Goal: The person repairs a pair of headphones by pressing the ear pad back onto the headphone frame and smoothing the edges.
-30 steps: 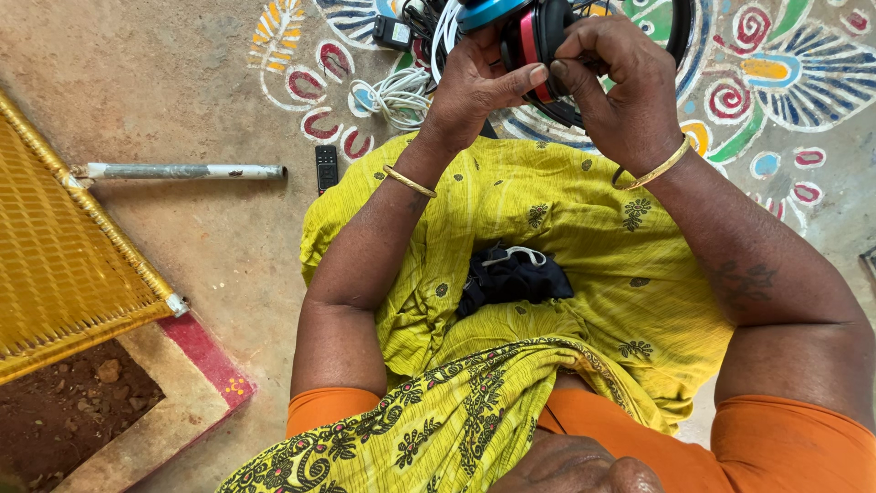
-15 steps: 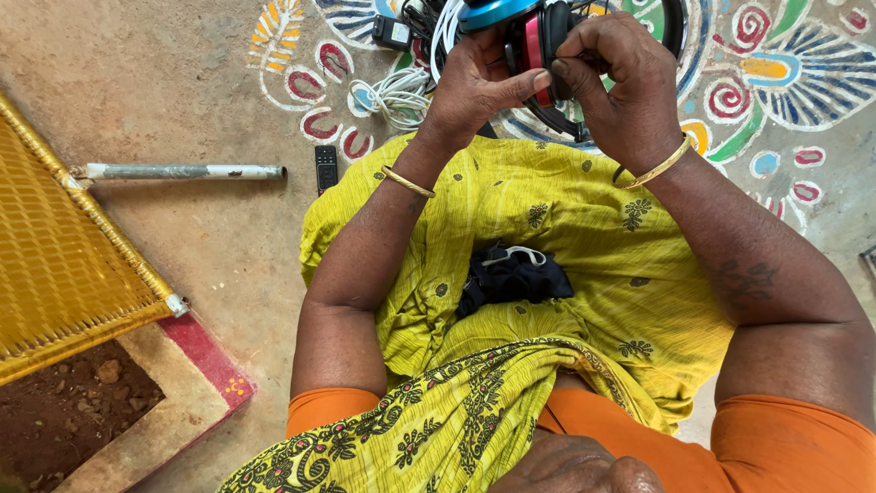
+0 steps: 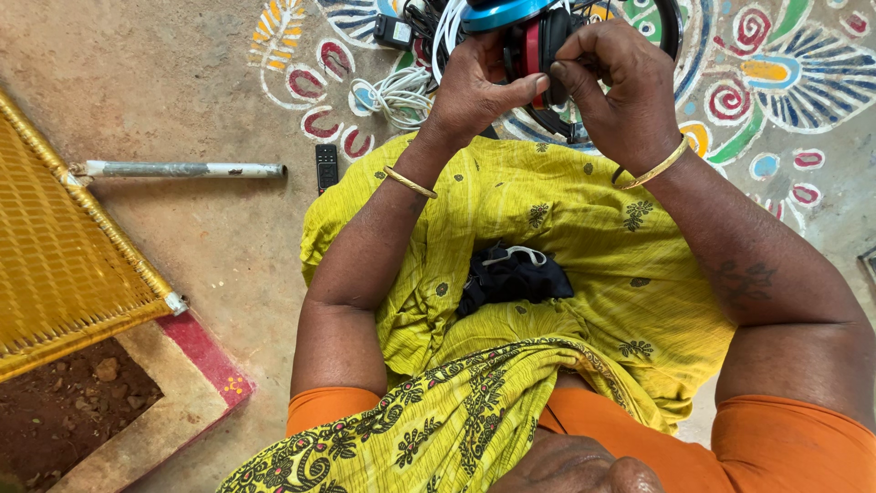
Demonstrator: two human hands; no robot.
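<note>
Left hand: my left hand (image 3: 479, 87) is closed on the headphones (image 3: 538, 41), thumb laid across the red part of the near ear cup.
Right hand: my right hand (image 3: 616, 87) grips the same headphones from the right, fingertips curled onto the ear cup, touching my left thumb.
Headphones: held up at the far edge of view, above my lap; blue top part, red and black cup, black band running off to the right. Partly cut off by the frame.
Wrists: a gold bangle (image 3: 409, 183) on the left, another on the right.
Lap: yellow-green patterned cloth (image 3: 547, 228) spread across it; a small dark cloth bundle (image 3: 511, 278) with a white loop lies in the middle, near me, well apart from both hands.
Floor, far: painted floor pattern (image 3: 776, 73) in many colours; a coil of white cable (image 3: 397, 96) and a small black box (image 3: 394, 32) lie on it left of the headphones.
Floor, left: a black remote (image 3: 326, 166), a grey pipe (image 3: 178, 170), a yellow woven frame (image 3: 64, 246).
</note>
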